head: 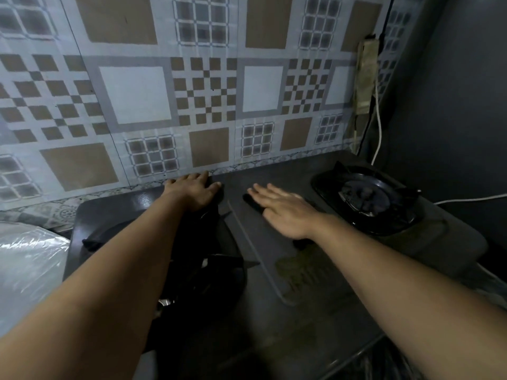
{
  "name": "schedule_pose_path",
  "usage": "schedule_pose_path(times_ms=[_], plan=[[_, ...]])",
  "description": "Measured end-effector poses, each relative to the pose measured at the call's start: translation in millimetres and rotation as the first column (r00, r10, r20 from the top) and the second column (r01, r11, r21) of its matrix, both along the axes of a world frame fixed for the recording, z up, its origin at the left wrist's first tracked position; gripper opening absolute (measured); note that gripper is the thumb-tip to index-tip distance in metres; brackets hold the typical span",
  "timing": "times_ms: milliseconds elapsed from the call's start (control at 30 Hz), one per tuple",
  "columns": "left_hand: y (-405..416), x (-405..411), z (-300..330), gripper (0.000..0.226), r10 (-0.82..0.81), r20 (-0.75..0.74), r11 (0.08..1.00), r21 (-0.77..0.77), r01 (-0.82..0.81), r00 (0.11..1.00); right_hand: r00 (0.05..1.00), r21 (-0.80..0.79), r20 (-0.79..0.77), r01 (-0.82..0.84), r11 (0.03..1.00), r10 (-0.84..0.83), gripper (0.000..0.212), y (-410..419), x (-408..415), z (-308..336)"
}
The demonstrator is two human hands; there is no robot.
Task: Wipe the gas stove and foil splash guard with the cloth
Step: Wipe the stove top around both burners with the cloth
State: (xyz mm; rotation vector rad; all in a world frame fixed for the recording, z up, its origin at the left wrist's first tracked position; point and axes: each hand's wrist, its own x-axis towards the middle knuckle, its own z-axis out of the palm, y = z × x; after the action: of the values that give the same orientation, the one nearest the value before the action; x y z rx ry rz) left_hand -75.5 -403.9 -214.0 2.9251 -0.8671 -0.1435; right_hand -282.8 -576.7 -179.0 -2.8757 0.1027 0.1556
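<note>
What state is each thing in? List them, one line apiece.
Left hand: fingers straight, flat on a dark cloth at the stove's back edge.
Right hand: fingers straight, pressing a dark cloth on the stove top.
Gas stove: top dull, smeared patch near the middle.
Right burner: unlit, bare.
Left burner: hidden under the left arm.
Foil splash guard: upright behind the stove.
White cable: hanging down the corner.

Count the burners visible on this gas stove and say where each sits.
2. The right burner sits uncovered beyond the right hand; the left burner lies mostly hidden beneath the left forearm.
</note>
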Motion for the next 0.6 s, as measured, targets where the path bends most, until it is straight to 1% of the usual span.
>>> schedule_pose_path(times_ms=[67, 133, 367, 467, 600], plan=[[1.3, -3.7, 1.8, 0.094, -0.009, 0.005, 1.000, -0.005, 0.009, 1.000, 0.994, -0.030, -0.024, 0.108, 0.994, -0.109, 0.054, -24.0, -1.1, 0.9], [1.4, -6.1, 3.3, 0.099, -0.015, 0.012, 1.000, -0.002, 0.015, 1.000, 0.976, -0.034, -0.034, 0.216, 0.976, -0.217, 0.054, -40.2, -3.3, -0.5], [1.0, -8.5, 7.8, 0.099, -0.016, 0.008, 1.000, 0.012, 0.016, 1.000, 0.894, -0.026, -0.020, 0.447, 0.894, -0.448, 0.058, -32.5, -20.4, -8.4], [0.6, -8.9, 9.8, 0.097, -0.018, 0.004, 1.000, 0.023, 0.018, 1.000, 0.873, -0.042, -0.008, 0.487, 0.872, -0.488, 0.059, -17.0, -35.5, -8.2], [0.3, -8.5, 7.9, 0.098, -0.024, 0.003, 0.999, 0.022, 0.024, 1.000, 0.899, -0.025, -0.042, 0.434, 0.900, -0.435, 0.060, 12.2, -49.7, -4.7]])
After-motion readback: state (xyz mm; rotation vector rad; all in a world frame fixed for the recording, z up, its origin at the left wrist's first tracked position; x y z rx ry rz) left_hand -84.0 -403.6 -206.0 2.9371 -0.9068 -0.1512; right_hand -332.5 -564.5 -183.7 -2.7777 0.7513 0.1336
